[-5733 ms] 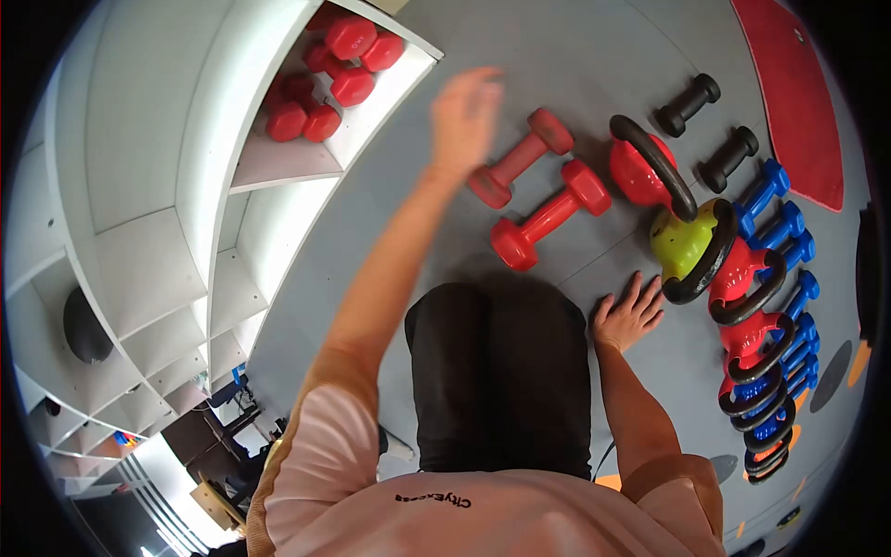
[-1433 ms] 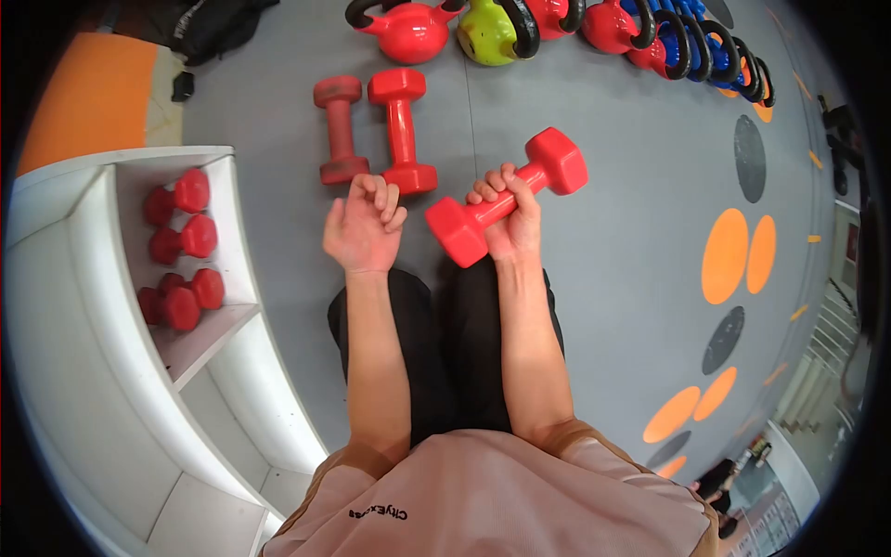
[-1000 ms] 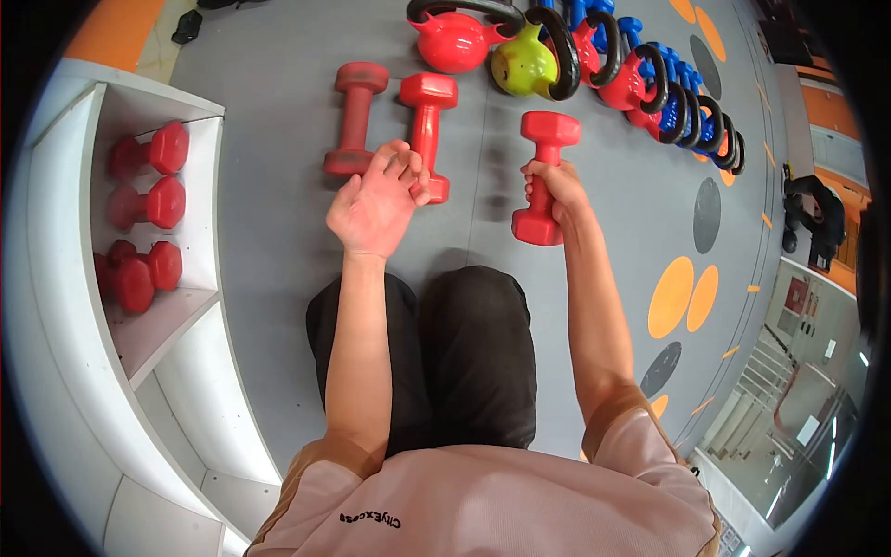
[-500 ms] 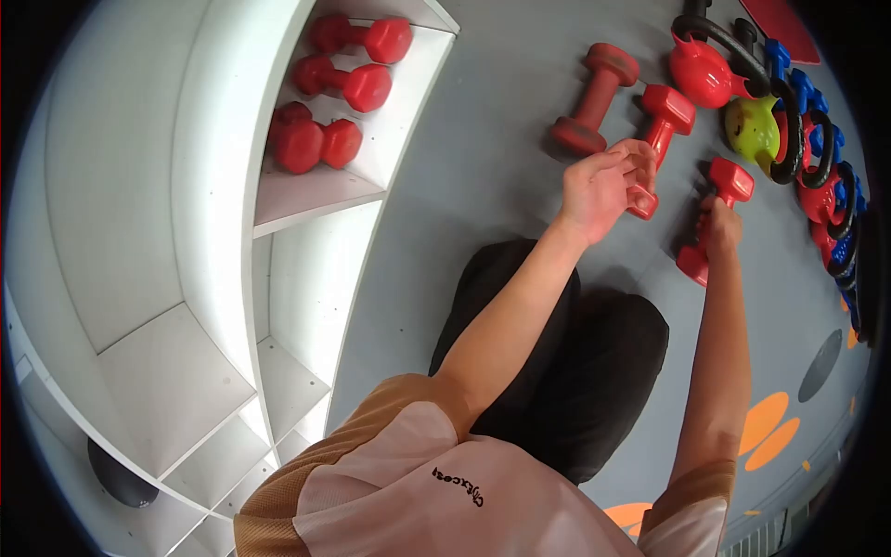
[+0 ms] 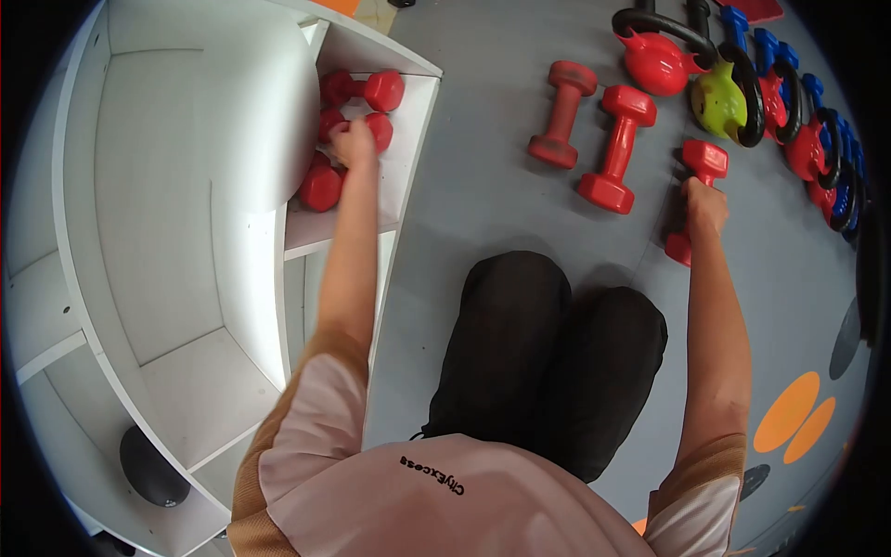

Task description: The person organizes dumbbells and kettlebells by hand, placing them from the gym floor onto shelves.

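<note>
My right hand (image 5: 706, 201) grips a red dumbbell (image 5: 705, 160) by its handle, the weight resting on the grey floor to the right of my knees. My left hand (image 5: 354, 144) reaches into a compartment of the white shelf (image 5: 416, 113) and lies on the red dumbbells (image 5: 383, 90) stacked there. Whether its fingers close around one I cannot tell. Two more red dumbbells (image 5: 617, 150) lie side by side on the floor between the shelf and my right hand.
A row of red, yellow-green and blue kettlebells (image 5: 719, 102) with black handles runs along the upper right. A dark ball (image 5: 148, 469) sits in a lower shelf compartment. Orange spots (image 5: 791, 412) mark the grey floor at right.
My left hand has swung left from above the floor dumbbells into the shelf compartment. My right hand still holds its dumbbell, now lowered to the floor.
</note>
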